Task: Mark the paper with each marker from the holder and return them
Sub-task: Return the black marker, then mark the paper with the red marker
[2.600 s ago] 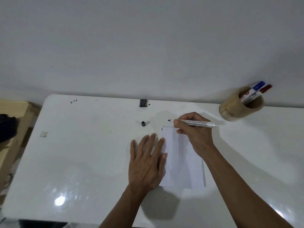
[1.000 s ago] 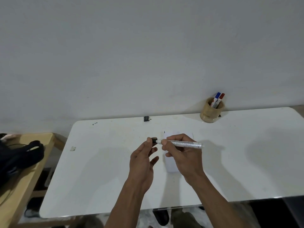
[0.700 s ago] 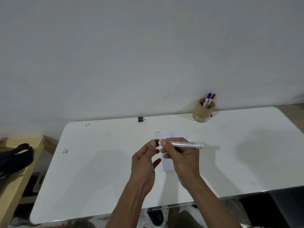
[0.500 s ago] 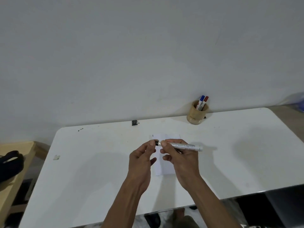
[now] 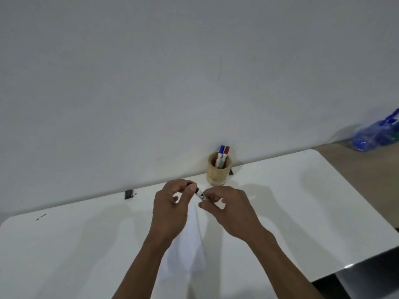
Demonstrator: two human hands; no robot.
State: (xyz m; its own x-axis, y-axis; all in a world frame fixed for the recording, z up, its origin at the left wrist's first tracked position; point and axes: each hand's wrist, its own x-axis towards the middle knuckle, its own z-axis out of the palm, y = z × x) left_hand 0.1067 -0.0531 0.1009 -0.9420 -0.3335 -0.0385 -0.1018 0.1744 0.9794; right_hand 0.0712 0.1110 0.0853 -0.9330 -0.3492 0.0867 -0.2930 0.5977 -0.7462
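Hands meet mid-frame: my left hand (image 5: pixel 170 209) pinches the black cap, right hand (image 5: pixel 228 209) pinches the white marker (image 5: pixel 201 195). Next, into the round wooden holder (image 5: pixel 218 172).

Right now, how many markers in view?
3. A blue-capped marker and a red-capped marker stand in the wooden holder; a black-capped marker is held between the left hand and right hand. More could sit hidden inside the holder.

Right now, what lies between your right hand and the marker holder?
Only bare white table, as the head view shows; the right hand sits just short of the holder.
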